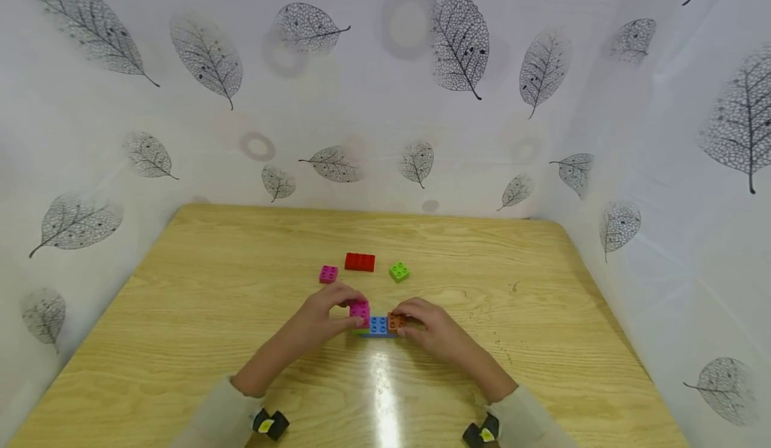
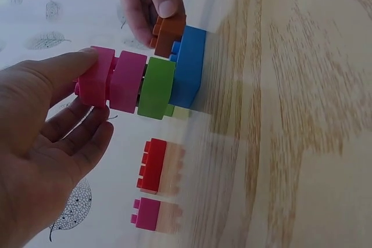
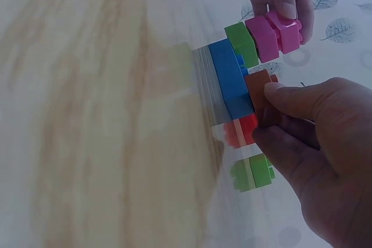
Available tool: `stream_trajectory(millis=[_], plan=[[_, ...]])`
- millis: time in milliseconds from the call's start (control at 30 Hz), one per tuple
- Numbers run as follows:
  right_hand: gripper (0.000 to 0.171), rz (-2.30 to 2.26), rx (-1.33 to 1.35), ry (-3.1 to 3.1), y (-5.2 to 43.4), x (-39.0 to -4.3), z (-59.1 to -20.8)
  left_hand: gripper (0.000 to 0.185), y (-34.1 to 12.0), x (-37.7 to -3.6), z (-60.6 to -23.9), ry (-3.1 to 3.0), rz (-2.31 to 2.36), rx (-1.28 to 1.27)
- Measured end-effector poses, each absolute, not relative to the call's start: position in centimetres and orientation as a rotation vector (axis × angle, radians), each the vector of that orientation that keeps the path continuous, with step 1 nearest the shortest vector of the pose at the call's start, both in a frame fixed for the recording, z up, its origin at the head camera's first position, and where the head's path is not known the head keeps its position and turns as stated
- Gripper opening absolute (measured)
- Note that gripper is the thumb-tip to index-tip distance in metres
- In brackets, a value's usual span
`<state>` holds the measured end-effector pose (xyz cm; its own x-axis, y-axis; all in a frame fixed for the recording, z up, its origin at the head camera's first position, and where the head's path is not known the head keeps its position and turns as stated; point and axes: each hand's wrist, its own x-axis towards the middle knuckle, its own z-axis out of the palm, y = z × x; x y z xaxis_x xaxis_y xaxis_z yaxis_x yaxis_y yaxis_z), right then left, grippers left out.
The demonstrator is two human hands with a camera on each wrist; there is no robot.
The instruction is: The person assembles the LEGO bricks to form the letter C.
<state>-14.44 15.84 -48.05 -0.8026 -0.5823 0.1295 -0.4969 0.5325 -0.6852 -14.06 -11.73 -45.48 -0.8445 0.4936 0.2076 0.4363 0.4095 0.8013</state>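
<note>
A blue building block (image 1: 378, 325) lies on the table, its studs facing up. On its left end rises a stack: a green block (image 2: 157, 88), then a pink block (image 2: 128, 81), then another pink block (image 2: 96, 78) tilted a little at the top. My left hand (image 1: 328, 314) pinches that top pink block between thumb and fingers. At the blue block's right end sits a brown block (image 3: 261, 94), which my right hand (image 1: 435, 327) grips by its sides. Between the stack and the brown block, blue studs show bare.
Behind the hands lie a small pink block (image 1: 328, 274), a longer red block (image 1: 360, 262) and a small lime-green block (image 1: 399, 272), apart from one another. The wooden table (image 1: 241, 247) meets a leaf-patterned white cloth (image 1: 373, 100) at its back and sides.
</note>
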Motion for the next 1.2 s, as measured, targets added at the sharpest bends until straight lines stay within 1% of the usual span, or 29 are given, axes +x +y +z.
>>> stream_trajectory(millis=[400, 700, 1033, 1200], plan=[[0.034, -1.144, -0.873, 2.624, 15.82, -14.3, -47.75, 0.033, -11.66, -14.12, -46.1, 2.579, 1.454, 0.834], [0.033, -1.138, -0.905, 2.637, 15.91, -14.5, -47.84, 0.029, -11.51, -14.05, -45.71, 2.582, 1.429, 0.757], [0.033, -1.136, -0.889, 2.637, 15.87, -14.46, -47.99, 0.034, -11.45, -14.08, -45.87, 2.593, 1.417, 0.774], [0.034, -1.131, -0.895, 2.641, 15.82, -14.39, -48.06, 0.032, -11.37, -13.98, -46.05, 2.578, 1.435, 0.748]])
